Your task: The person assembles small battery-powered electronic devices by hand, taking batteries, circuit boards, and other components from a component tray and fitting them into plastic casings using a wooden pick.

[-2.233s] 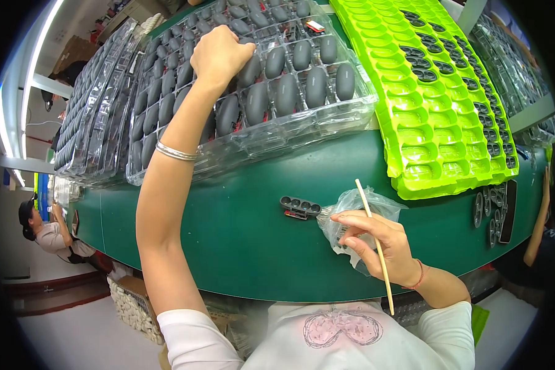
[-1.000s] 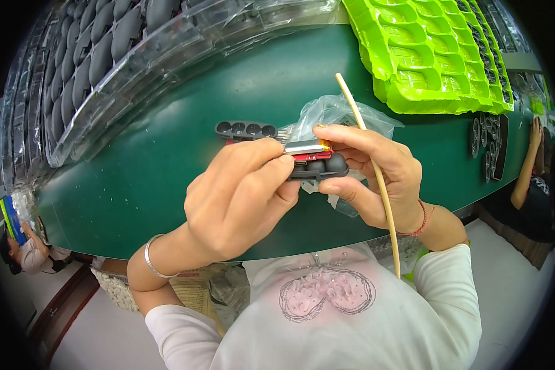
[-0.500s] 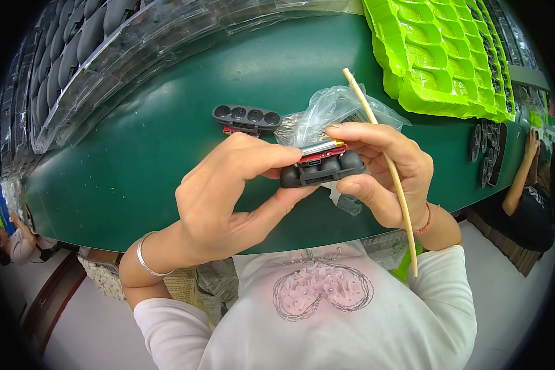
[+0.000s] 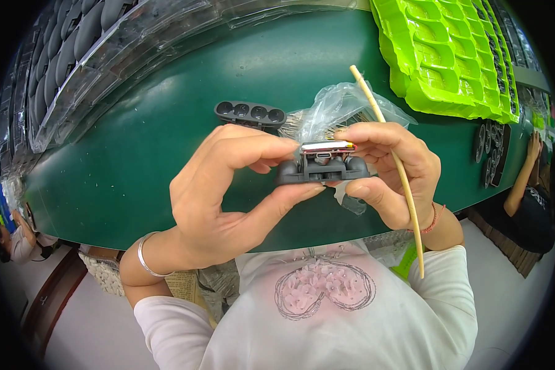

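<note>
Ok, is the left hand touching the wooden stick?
Apart. The head view shows the wooden stick lying across the right hand, with the black part between it and the left hand.

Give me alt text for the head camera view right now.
Left hand and right hand hold a small black part above a green table, the right also gripping a wooden stick. Beyond are a similar black part, a clear plastic bag and a lime-green tray.

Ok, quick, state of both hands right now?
Left hand: closed, thumb and finger on the left side of the dark module.
Right hand: closed on the module's right side, also holding the wooden stick.
</note>
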### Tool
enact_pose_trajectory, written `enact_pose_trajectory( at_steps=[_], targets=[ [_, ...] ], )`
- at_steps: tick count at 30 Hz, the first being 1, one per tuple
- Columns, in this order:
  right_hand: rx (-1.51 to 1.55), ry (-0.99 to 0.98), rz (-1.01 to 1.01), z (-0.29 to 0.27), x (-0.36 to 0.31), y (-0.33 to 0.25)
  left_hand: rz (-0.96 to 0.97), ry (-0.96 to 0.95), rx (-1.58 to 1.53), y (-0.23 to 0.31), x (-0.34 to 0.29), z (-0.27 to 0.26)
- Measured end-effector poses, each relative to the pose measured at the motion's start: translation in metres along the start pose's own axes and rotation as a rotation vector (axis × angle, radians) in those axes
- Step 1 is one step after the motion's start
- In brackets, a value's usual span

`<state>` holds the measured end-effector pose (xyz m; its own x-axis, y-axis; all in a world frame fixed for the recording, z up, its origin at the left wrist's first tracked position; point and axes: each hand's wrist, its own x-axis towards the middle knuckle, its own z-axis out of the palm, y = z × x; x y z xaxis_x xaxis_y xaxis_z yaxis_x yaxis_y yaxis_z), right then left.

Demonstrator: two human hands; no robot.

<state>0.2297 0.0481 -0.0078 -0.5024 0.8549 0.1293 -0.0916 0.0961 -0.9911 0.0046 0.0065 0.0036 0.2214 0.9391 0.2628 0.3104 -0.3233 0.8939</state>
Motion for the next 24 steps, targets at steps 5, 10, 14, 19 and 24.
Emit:
enact_pose_trajectory(
  at_steps=[5,10,14,19,24],
  targets=[
    [-0.046,0.002,-0.069,-0.0001,0.0040,0.0017,0.182,0.008,0.150,-0.0098,0.0017,-0.0039],
    [-0.067,-0.036,-0.110,-0.0008,0.0048,0.0006,0.273,0.048,0.249,-0.0105,0.0031,-0.0058],
    [-0.078,-0.041,-0.107,-0.0007,0.0047,-0.0013,0.282,0.054,0.243,-0.0116,0.0021,-0.0043],
    [-0.075,-0.023,-0.086,-0.0002,0.0035,-0.0011,0.244,0.043,0.184,-0.0091,0.0008,-0.0033],
    [-0.121,-0.013,-0.074,-0.0008,0.0020,-0.0013,0.195,0.034,0.122,-0.0064,-0.0002,-0.0031]
  ],
)
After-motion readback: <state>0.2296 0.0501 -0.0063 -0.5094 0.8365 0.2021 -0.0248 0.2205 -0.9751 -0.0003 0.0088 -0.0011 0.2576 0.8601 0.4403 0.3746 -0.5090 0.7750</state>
